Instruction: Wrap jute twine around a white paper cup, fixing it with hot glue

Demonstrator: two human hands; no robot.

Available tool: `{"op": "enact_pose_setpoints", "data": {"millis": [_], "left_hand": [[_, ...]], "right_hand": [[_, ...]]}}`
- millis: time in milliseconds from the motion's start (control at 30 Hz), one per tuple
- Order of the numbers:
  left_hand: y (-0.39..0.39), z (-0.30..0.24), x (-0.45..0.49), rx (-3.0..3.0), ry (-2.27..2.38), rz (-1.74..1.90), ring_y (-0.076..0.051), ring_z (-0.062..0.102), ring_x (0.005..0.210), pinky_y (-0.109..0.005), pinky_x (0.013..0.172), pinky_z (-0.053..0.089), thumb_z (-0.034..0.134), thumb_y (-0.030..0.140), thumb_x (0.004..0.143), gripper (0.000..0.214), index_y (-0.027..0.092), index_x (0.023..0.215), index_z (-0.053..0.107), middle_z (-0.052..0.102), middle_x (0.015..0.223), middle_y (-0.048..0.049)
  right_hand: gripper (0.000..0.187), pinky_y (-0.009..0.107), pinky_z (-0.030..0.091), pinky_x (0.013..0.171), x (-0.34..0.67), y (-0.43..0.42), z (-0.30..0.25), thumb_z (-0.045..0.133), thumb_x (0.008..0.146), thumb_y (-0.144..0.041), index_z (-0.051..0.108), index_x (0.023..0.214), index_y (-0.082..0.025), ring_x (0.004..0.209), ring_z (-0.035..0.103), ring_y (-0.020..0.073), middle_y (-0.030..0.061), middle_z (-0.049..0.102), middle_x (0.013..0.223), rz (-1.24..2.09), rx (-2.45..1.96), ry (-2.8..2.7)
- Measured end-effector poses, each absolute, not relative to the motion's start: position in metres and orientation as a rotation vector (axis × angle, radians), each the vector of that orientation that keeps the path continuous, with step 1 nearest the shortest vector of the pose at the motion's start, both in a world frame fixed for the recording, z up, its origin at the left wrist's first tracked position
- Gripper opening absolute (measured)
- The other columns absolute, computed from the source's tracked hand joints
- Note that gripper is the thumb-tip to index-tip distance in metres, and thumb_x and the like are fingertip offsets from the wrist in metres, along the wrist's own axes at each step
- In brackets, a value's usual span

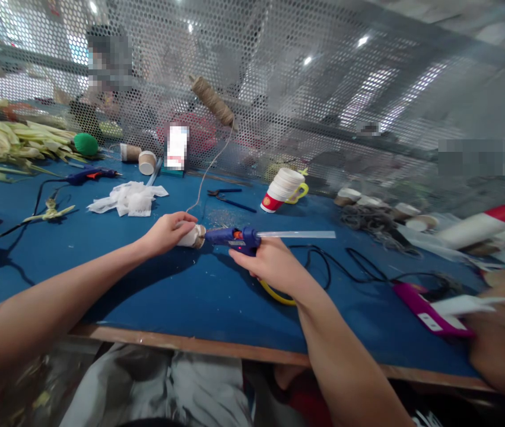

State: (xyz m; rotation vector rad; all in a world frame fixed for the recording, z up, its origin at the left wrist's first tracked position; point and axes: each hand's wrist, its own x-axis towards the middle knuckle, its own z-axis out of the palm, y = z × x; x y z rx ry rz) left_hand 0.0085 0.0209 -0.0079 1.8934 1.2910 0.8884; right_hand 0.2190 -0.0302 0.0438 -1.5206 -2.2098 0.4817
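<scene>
My left hand (167, 232) is closed round a small paper cup (192, 236) lying on its side, partly wrapped in brown twine. A strand of twine (210, 169) runs from the cup up to a twine spool (213, 102) hanging on the mesh wall. My right hand (270, 265) grips a blue hot glue gun (234, 238) with a clear glue stick (299, 235) sticking out of its back. The gun's nozzle points left and touches the cup's rim. Both hands are over the blue table (154, 296).
Dried leaves (7, 145) and a green ball (85, 144) lie at the far left, with a second glue gun (89, 175), white netting (130, 198), scissors (228, 198), stacked cups (284, 188) and loose cups beyond. Black cables (368, 267) and a magenta power strip (430, 311) lie right. Another person's arm (501, 344) rests at the right edge.
</scene>
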Motion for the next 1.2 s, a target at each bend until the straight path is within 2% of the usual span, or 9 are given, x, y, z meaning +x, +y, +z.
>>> {"op": "enact_pose_setpoints", "data": {"millis": [167, 400, 833, 1200], "left_hand": [[0.0202, -0.0062, 0.0095, 1.892, 1.301, 0.878, -0.019, 0.059, 0.079, -0.027, 0.070, 0.043, 0.043, 0.035, 0.079, 0.038, 0.009, 0.101, 0.060, 0.066, 0.092, -0.0107], [0.0211, -0.0079, 0.0085, 1.904, 1.302, 0.877, -0.017, 0.059, 0.074, -0.026, 0.066, 0.044, 0.042, 0.036, 0.079, 0.038, 0.010, 0.101, 0.060, 0.067, 0.089, -0.0083], [0.0204, -0.0095, 0.0069, 2.039, 1.222, 0.874, -0.018, 0.059, 0.080, -0.028, 0.071, 0.044, 0.042, 0.035, 0.081, 0.035, 0.011, 0.101, 0.059, 0.066, 0.091, -0.0080], [0.0163, -0.0065, 0.0085, 2.093, 1.205, 0.858, -0.018, 0.059, 0.079, -0.028, 0.071, 0.045, 0.041, 0.032, 0.081, 0.032, 0.012, 0.100, 0.058, 0.066, 0.091, -0.0083]], "right_hand": [[0.027, 0.027, 0.034, 0.052, 0.2178, -0.0308, 0.0455, 0.051, 0.074, -0.033, 0.046, 0.050, -0.020, 0.056, 0.050, 0.0157, 0.0009, 0.053, 0.049, 0.458, -1.574, -2.202], [0.030, 0.025, 0.035, 0.052, 0.2191, -0.0325, 0.0470, 0.049, 0.075, -0.031, 0.042, 0.048, -0.019, 0.056, 0.050, 0.0143, 0.0001, 0.052, 0.049, 0.417, -1.531, -2.298], [0.031, 0.024, 0.039, 0.045, 0.2141, -0.0290, 0.0525, 0.052, 0.073, -0.030, 0.043, 0.045, -0.019, 0.035, 0.046, 0.0106, -0.0016, 0.047, 0.037, 0.560, -1.660, -2.098], [0.025, 0.024, 0.041, 0.043, 0.2158, -0.0268, 0.0515, 0.053, 0.072, -0.032, 0.053, 0.053, -0.016, 0.035, 0.048, 0.0114, -0.0005, 0.049, 0.038, 0.650, -1.667, -2.073]]}}
